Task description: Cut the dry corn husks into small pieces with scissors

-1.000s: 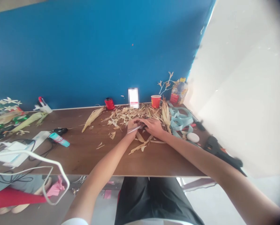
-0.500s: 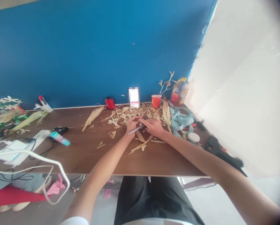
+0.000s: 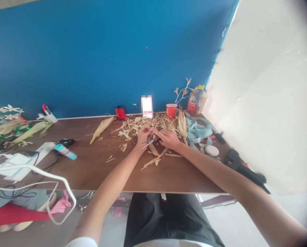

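Observation:
My right hand point(image 3: 169, 140) is closed around the dark handles of a pair of scissors point(image 3: 147, 144), whose pale blades point down and left past my left wrist. Its index finger stretches towards my left hand point(image 3: 143, 138), and the fingertips meet. The left fingers are pinched together; whatever lies between them is too small to make out. Behind both hands spreads a heap of dry corn husk scraps point(image 3: 139, 124). Longer husk strips point(image 3: 155, 160) lie on the brown table just in front of them.
Right of my hands are a bundled husk point(image 3: 182, 127), blue ribbon point(image 3: 198, 130), a red paper cup point(image 3: 171, 110), a bottle point(image 3: 196, 101), and a black glue gun point(image 3: 242, 168). Leftward lie another husk point(image 3: 102, 129), a blue tube point(image 3: 66, 152), a power strip point(image 3: 44, 152) and cables.
My left hand has shifted slightly left and its fingers have turned upright. The scissors' blades have dropped a little and now show less length. My right index finger reaches further out.

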The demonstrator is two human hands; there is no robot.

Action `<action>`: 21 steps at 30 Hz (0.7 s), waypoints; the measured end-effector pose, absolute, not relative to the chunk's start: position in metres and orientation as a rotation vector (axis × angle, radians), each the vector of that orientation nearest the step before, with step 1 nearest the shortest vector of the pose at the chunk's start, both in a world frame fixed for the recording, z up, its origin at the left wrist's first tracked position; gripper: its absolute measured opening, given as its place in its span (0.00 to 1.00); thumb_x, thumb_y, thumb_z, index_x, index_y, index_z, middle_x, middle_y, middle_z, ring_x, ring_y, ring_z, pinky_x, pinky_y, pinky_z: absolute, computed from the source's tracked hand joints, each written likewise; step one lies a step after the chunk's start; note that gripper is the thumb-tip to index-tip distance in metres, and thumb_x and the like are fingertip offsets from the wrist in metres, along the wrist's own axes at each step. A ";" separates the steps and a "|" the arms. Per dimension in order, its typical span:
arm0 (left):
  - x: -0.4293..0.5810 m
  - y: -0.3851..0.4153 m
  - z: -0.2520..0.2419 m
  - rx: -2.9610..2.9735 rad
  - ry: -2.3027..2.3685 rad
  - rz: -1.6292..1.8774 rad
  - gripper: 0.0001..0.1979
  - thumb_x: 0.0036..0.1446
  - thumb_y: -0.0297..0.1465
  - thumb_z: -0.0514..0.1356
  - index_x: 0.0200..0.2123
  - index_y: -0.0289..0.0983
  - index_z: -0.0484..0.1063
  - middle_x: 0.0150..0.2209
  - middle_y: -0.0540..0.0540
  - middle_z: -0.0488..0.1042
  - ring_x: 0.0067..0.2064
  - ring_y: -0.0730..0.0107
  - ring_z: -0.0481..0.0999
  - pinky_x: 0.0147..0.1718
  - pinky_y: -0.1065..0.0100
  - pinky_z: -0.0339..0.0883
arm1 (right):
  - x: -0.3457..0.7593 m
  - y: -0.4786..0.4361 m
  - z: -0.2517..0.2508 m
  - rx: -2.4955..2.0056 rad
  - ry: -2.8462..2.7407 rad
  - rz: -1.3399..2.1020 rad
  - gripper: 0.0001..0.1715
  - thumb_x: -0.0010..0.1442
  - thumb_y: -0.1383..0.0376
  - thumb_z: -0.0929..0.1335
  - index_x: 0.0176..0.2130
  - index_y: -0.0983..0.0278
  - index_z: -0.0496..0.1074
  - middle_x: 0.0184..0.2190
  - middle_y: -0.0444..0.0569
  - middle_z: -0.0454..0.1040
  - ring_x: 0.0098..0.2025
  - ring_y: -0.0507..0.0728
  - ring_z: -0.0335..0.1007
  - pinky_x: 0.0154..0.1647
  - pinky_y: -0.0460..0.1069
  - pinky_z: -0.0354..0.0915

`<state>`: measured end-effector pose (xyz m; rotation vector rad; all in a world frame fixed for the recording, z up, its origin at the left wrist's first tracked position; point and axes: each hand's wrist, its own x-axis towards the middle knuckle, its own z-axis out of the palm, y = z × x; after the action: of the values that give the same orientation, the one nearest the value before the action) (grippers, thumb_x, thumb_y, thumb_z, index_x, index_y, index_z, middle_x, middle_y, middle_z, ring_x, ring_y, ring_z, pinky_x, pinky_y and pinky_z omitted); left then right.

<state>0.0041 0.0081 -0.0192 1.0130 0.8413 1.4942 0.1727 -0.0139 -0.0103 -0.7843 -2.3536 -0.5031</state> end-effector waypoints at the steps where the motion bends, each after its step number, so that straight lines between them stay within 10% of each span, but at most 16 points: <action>1: 0.004 0.008 -0.019 1.009 0.839 1.493 0.11 0.39 0.27 0.66 0.28 0.35 0.68 0.22 0.54 0.68 0.19 0.84 0.60 0.19 0.78 0.51 | 0.173 -0.014 -0.010 -0.782 -2.358 -0.520 0.38 0.55 0.72 0.61 0.64 0.66 0.54 0.33 0.49 0.73 0.38 0.57 0.67 0.35 0.49 0.60; 21: 0.008 0.000 -0.012 1.074 0.818 1.422 0.15 0.45 0.35 0.66 0.20 0.35 0.63 0.17 0.55 0.60 0.19 0.81 0.59 0.19 0.74 0.52 | 0.172 -0.017 -0.008 -0.811 -2.386 -0.535 0.34 0.56 0.71 0.61 0.61 0.66 0.59 0.34 0.51 0.72 0.39 0.57 0.66 0.34 0.49 0.59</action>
<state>0.0081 -0.0001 -0.0122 1.0736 0.8180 1.4225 0.1720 -0.0171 -0.0079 -0.8111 -2.3857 -0.5353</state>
